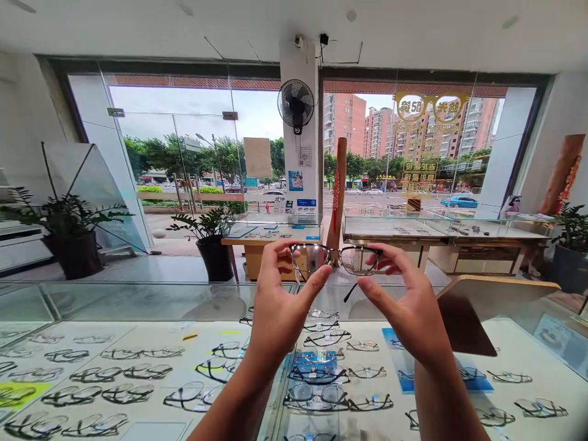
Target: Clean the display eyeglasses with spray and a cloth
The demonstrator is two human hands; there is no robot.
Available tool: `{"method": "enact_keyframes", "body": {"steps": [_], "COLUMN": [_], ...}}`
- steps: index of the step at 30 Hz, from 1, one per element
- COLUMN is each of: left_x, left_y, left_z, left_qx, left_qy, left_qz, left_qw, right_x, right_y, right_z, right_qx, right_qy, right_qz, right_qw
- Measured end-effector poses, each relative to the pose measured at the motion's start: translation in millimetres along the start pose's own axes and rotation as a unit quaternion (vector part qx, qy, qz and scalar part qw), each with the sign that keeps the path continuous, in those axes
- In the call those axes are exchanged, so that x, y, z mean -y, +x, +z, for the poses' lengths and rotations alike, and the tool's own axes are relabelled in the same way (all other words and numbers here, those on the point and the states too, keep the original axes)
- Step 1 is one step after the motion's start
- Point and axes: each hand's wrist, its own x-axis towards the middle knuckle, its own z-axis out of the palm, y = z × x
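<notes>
- Holding browline-style eyeglasses (pixel 334 250) raised above the glass-topped table (pixel 156 334), long axis left-right.
- Both hands grasping: left hand (pixel 285 294) at left end, right hand (pixel 407 297) at right end; neither clearly nearer.
- One temple (pixel 350 293) angles down between the thumbs.
- Display frames (pixel 316 399) in rows below.
- Tilted brown-edged board (pixel 473 318) beside right forearm, likely obstacle that side.

We see black upper rims on the glasses (pixel 334 250), a white floor in the display case (pixel 156 334), a yellow-green sheet (pixel 43 389) at its left edge and a plain blue sheet (pixel 404 358) toward its right edge.
</notes>
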Motion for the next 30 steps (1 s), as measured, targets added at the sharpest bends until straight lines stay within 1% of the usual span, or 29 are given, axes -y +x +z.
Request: {"method": "enact_keyframes", "body": {"steps": [5,9,13,19,25,30], "left_x": [7,7,6,6,0,-3], "left_y": [4,6,5,5,5,2], "left_z": [1,-2,-5,-7,-6,-5], "left_qx": [0.008,0.014,0.019,0.036,0.014,0.003], "left_qy": [0.005,0.029,0.054,0.057,0.078,0.09], "left_qz": [-0.002,-0.021,-0.026,-0.015,0.001,0.017], "left_qw": [1.0,0.999,0.998,0.998,0.997,0.996], "right_x": [-4,-3,-2,-5,-9,-10], "right_y": [1,0,0,4,5,4], "right_z": [4,4,2,-1,1,0], "right_qx": [0.01,0.018,0.023,0.019,0.041,0.036], "right_qy": [-0.02,-0.044,-0.064,-0.083,-0.061,-0.05], "right_qz": [0.009,0.018,0.022,0.018,0.034,0.038], "right_qw": [1.0,0.999,0.997,0.996,0.997,0.997]}}
